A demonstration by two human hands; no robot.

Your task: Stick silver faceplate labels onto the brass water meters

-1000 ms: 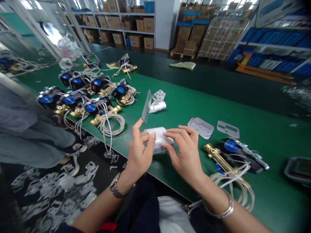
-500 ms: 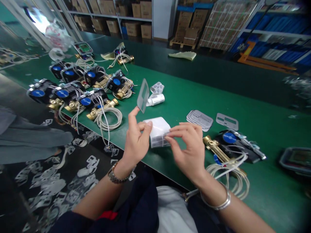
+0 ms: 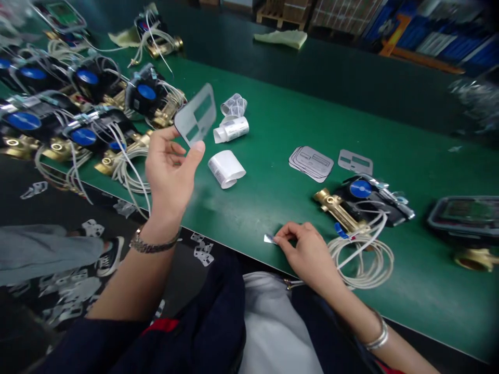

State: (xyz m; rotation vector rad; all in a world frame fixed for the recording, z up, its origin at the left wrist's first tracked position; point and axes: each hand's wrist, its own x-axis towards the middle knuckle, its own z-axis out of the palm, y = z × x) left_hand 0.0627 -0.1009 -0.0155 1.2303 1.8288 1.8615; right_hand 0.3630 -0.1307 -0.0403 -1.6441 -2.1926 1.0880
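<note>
Landmark = white roll (image 3: 226, 167) on the green bench (image 3: 265, 192); neither hand on it. Left hand (image 3: 169, 166), left of roll: holding a grey panel (image 3: 187, 116) by its lower edge, index finger and thumb at that edge, panel tilted up off the bench. Panel sits up-left of roll. Right hand (image 3: 307, 252), right of roll and nearer the body: small label (image 3: 268, 238) pinched between thumb and fingers, low over the bench. Can't tell if label touches the bench. Two printed rolls (image 3: 236, 128) just beyond the white roll. Panel stack (image 3: 312, 169) well right of it, meter (image 3: 360, 189) and coiled cable (image 3: 362, 283) farther right. Row of meters (image 3: 83, 137) well left of it.
</note>
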